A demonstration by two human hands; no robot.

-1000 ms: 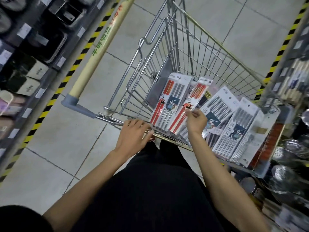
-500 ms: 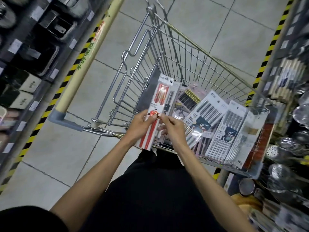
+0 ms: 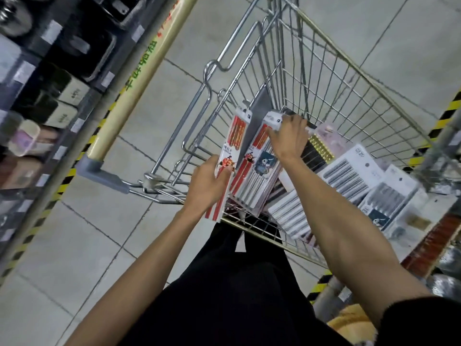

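A wire shopping cart [image 3: 331, 78] stands in front of me, with several flat packs of chopsticks leaning in its near end. My left hand [image 3: 207, 186] grips a pack of red chopsticks [image 3: 230, 156] by its lower part and holds it upright, apart from the rest, at the cart's near left corner. My right hand [image 3: 289, 137] grips the top edge of a stack of packs [image 3: 257, 181], red and silver ones, that stands against the cart's near wall. More packs of silver chopsticks [image 3: 349, 176] lean to the right.
Store shelves with dark boxes [image 3: 50, 78] run along the left, fronted by a cream rail [image 3: 139, 68] and yellow-black floor tape. On the right is a shelf with metal kitchenware [image 3: 446, 270]. Grey tiled floor [image 3: 74, 245] lies between.
My left hand left the cart's handle and took one red pack, drawing it left away from the others. My right hand moved from the packs' middle up to the stack's top edge.
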